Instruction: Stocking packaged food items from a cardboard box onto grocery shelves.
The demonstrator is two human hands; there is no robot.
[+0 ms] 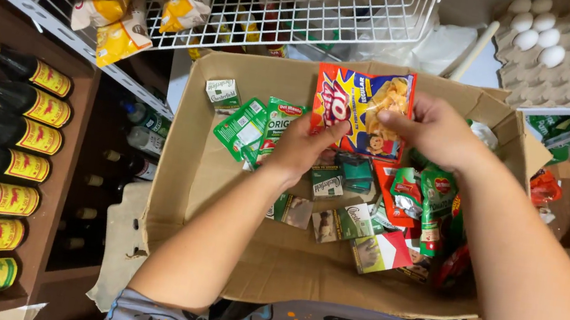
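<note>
Both hands hold 1 snack packet (360, 111) up above the open cardboard box (187, 168): the left hand (302, 144) pinches its lower edge, the right hand (437, 133) its side. It looks light, crinkly and slippery, best gripped at the sealed edges.

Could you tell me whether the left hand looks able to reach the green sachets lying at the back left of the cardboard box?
Probably yes. The left hand is just beside the green sachets with nothing between them, though it currently holds the snack packet together with the right hand.
</note>
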